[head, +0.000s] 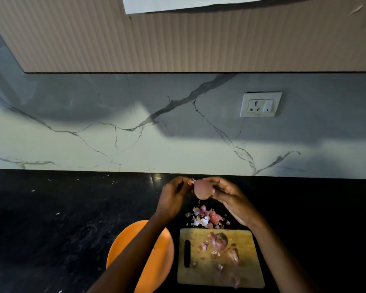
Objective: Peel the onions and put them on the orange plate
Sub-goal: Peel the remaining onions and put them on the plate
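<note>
Fingers (190,182) of the left hand (173,197) are pinching a scrap of papery skin at the top of the onion (202,190), while the right hand (230,197) is cradling the bulb, its fingers curled round the far side. Both hands are holding it up above the black worktop (61,218), out beyond the chopping board (247,271). Most of this onion is showing smooth and pink, so I'm judging the peel nearly done. A heap of peelings (205,217) is piling up on the worktop below the hands. Two more onions (220,241) are waiting on the board, skins partly loosened by the look of it. The orange plate (163,261) is sitting left of the board, partly hidden under the left forearm; nothing is showing on its visible part, so the plating seems all ahead.
</note>
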`<state>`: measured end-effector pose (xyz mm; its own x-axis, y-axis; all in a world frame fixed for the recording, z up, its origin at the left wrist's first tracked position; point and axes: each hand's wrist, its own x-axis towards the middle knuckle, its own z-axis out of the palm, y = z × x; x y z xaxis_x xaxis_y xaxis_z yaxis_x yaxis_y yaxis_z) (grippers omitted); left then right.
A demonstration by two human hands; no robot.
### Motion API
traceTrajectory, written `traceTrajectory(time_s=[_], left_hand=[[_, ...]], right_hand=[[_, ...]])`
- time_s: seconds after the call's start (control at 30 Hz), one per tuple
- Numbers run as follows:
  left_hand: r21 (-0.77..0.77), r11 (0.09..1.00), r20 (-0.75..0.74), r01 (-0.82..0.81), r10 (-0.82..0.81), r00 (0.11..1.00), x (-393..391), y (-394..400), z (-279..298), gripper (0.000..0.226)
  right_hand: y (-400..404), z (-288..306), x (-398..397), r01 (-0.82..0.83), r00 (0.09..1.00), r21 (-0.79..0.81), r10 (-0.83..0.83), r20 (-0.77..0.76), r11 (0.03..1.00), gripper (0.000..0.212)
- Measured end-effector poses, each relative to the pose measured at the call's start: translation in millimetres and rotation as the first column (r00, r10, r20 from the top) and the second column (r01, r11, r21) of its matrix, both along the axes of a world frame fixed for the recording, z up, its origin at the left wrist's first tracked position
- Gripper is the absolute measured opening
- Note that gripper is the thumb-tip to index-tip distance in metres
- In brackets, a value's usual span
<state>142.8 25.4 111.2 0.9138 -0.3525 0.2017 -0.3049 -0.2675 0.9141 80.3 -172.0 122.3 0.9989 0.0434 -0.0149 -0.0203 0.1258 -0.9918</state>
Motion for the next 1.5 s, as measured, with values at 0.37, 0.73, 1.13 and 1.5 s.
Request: traceTrajectory(time_s=[0.37,0.73,1.13,1.5], left_hand=[[-0.049,0.996,-0.113,0.080,-0.085,0.990,-27,-15,3,0.028],[-0.061,0.997,-0.022,-0.045,0.044,0.999,-19,-4,-3,0.041],[0.000,0.998,0.018,-0.061,0.061,0.998,-24,-4,0,0.040],[0.052,0.998,0.098,-0.042,0.037,0.994,-25,-6,-5,0.031]], right_hand=[[0,-22,7,0.137,0.990,0.157,-0.138,-0.003,0.978,0.035],[2,-11,10,0.282,0.951,-0.533,-0.160,0.264,0.798,0.016],[17,-9,6,0.393,0.898,-0.631,-0.133,0.419,0.669,0.012],[29,-12,0,0.385,0.922,-0.659,-0.238,0.305,0.647,0.011]])
